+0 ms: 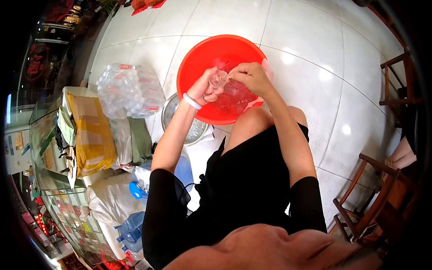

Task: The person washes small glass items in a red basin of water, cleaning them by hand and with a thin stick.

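Note:
My left hand (208, 87) is wrapped round a small clear cup (219, 78), tilted with its mouth toward the right. Close to that mouth, the fingertips of my right hand (249, 75) are pinched together; what they hold, if anything, is too small to make out. Both hands are above a large red plastic basin (194, 54). Inside the basin lie clear, glassy-looking pieces (234, 94), apparently in water. Partly under my left forearm stands a round metal pan (164, 118) with several small clear items in it.
Shrink-wrapped water bottles (130, 90) stand on the left, near a taped carton (94, 135), sacks (112, 198) and blue water jugs (130, 231). A glass display case (67, 216) lines the far left. Wooden chairs (369, 193) and another person's leg (402, 155) are at right.

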Available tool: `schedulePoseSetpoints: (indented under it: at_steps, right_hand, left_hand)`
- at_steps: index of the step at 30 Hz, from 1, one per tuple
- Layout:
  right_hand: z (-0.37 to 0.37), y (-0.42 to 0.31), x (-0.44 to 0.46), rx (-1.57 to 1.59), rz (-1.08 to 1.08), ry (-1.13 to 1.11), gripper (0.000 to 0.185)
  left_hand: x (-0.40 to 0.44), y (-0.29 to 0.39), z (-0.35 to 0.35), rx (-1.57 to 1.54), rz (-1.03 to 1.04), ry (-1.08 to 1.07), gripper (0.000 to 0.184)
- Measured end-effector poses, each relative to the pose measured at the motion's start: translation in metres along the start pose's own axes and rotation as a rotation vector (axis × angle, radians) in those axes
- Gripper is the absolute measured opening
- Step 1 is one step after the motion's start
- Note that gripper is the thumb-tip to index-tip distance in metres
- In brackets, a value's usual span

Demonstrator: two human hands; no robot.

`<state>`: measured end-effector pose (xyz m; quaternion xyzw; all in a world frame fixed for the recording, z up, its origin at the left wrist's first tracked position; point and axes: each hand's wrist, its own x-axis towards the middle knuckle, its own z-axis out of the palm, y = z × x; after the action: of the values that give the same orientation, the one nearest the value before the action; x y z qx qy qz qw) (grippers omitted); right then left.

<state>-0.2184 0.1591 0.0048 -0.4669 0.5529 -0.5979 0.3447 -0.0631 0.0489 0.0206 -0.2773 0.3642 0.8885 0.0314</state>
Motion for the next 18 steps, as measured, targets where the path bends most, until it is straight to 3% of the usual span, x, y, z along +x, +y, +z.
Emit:
schedulePoseSetpoints:
  at_steps: [1, 3, 6, 7, 9, 11, 14, 16, 18]
  right_hand:
    - [0.001, 0.001, 0.001, 0.001, -0.004, 0.001, 0.017]
    - [0.003, 0.004, 0.002, -0.006, -0.036, -0.009, 0.017]
    - [0.005, 0.004, 0.002, 0.015, 0.009, -0.007, 0.016]
    - [0.004, 0.004, 0.000, 0.014, 0.001, -0.008, 0.016]
    - [0.007, 0.001, 0.005, -0.430, 0.085, -0.101, 0.015]
    - [0.006, 0.014, 0.004, -0.135, -0.010, 0.004, 0.015]
    - [0.006, 0.017, 0.008, -0.063, 0.036, 0.088, 0.015]
    - [0.012, 0.023, 0.011, -0.028, -0.016, 0.123, 0.015]
    - [0.009, 0.020, 0.009, 0.098, 0.083, 0.174, 0.014]
  left_hand:
    - [0.000, 0.001, 0.003, 0.013, -0.016, 0.093, 0.046]
    - [0.004, -0.001, -0.006, 0.047, -0.024, 0.027, 0.048]
    - [0.011, -0.007, -0.008, 0.005, 0.017, -0.004, 0.036]
    - [0.017, -0.012, -0.008, -0.077, 0.060, 0.106, 0.035]
    - [0.026, -0.012, -0.002, -0.201, 0.188, 0.247, 0.034]
    - [0.046, -0.027, -0.031, -0.037, 0.313, 0.194, 0.033]
    - [0.022, -0.013, -0.008, -0.171, 0.325, 0.094, 0.042]
    - [0.013, -0.010, 0.000, -0.130, 0.367, 0.080, 0.037]
    - [0.006, -0.010, 0.014, -0.092, 0.405, 0.077, 0.036]
